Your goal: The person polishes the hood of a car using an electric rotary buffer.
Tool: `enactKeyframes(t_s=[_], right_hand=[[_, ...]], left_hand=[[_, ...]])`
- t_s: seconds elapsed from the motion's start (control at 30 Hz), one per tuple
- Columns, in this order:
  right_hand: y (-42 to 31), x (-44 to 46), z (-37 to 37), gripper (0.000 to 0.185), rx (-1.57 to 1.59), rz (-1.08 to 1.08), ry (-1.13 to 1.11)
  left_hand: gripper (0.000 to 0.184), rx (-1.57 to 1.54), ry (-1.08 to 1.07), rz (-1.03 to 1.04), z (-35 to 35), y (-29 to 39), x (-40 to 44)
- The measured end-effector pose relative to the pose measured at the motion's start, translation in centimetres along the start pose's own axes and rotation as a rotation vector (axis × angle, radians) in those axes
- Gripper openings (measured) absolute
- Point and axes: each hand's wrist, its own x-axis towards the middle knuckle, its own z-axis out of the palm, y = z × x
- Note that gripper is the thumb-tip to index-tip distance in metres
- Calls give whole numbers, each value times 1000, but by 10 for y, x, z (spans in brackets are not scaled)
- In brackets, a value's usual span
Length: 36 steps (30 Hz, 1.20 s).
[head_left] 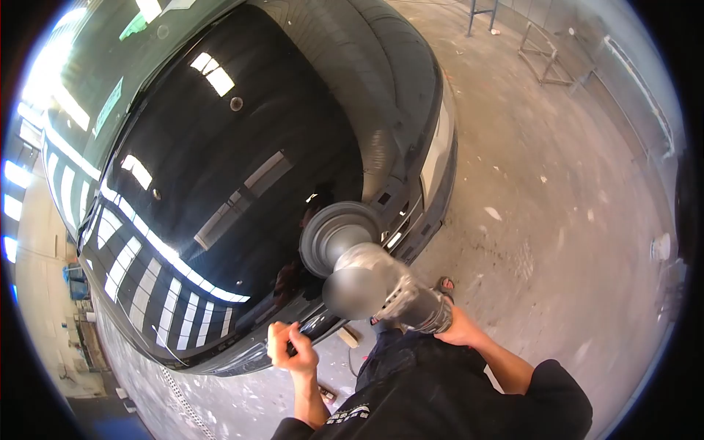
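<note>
Polishing, I'd say, is in hand: the right hand's grip (pixel 460 327) clamps the power tool (pixel 367 275) over the near right of the black hood (pixel 220 139), left hand (pixel 293 350) curled closed, next pass wanting its pad (pixel 313 238) level.

right hand (pixel 460 327) grips polisher (pixel 402 290), disc (pixel 317 236) over black hood (pixel 242 139); left hand (pixel 292 347) curled near hood edge.
</note>
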Motion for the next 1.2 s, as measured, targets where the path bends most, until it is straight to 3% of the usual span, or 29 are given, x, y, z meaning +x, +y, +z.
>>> enactKeyframes(t_s=[0.27,0.43,0.63,0.83,0.9,0.97,1.0,1.1,1.2], right_hand=[[-24,-8,54,60,-267,-35,-73],[-17,1,69,61,-258,-100,-117],[42,-2,34,68,-77,-11,-38],[80,14,-14,89,24,-177,108],[81,15,-32,82,120,-127,111],[82,23,-44,70,128,162,19],[82,27,-43,62,227,123,29],[88,39,-35,63,316,2,57],[93,38,-25,65,187,46,57]], left_hand=[[22,134,260,-76,-88,-58,-70],[26,137,231,-102,-103,-63,-77],[20,81,33,6,-39,-29,-52],[12,43,-174,140,50,29,4],[13,55,-233,135,74,46,12],[16,19,-234,122,91,59,21],[17,-4,-231,129,98,60,25],[15,28,-260,181,104,61,32],[15,30,-249,221,98,46,21]])
